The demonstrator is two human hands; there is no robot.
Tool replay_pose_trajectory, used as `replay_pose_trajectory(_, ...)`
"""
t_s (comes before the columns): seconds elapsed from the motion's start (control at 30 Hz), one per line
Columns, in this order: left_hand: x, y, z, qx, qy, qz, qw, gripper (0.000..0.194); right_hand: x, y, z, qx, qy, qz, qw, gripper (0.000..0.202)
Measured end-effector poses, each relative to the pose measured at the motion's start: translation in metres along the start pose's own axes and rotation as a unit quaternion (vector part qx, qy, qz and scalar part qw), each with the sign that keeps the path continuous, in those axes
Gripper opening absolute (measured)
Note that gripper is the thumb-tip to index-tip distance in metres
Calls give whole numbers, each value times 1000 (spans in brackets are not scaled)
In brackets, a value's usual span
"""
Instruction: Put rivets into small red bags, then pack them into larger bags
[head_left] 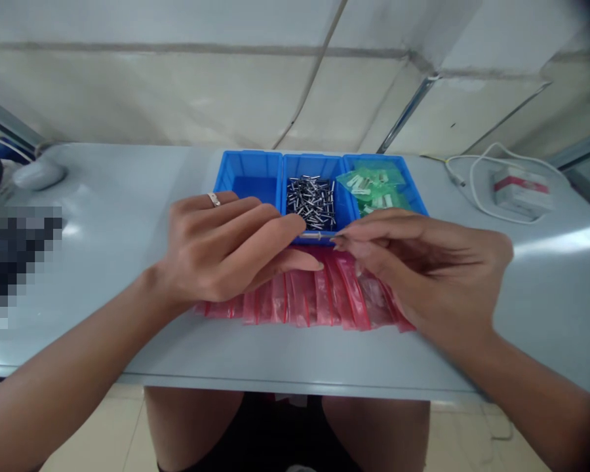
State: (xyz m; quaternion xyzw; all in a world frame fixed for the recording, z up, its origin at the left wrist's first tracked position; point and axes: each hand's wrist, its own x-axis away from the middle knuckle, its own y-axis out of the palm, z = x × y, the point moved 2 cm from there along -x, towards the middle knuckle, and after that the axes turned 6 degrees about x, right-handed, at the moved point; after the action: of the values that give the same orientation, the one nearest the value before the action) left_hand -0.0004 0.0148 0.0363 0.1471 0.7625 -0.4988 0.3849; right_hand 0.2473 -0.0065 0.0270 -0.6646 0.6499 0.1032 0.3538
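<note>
My right hand (pixel 423 262) pinches one end of a thin metal rivet (pixel 319 236) between thumb and fingertips. The rivet lies level and points left, its far end close to the index fingertip of my left hand (pixel 221 249). That hand is palm down, with a ring on one finger, and its thumb stands apart from the index finger. Whether the left index finger touches the rivet I cannot tell. Just behind is the middle blue bin, holding a heap of similar small metal rivets (pixel 312 200). Under both hands lies a row of pink plastic zip bags (pixel 299 295), partly covered.
A blue bin (pixel 248 157) at left shows its bare floor; the right one holds green bags (pixel 373 183) with white pieces. A white-and-red box (pixel 521 190) and a white cable (pixel 482 203) lie at right. A grey mouse-like object (pixel 39 174) sits far left.
</note>
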Motion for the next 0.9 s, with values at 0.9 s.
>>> replay_pose_trajectory(0.9, 2, 17, -8, -83, -46, -63, 994, 6, 27, 31, 4, 370, -305, -206, 853, 27)
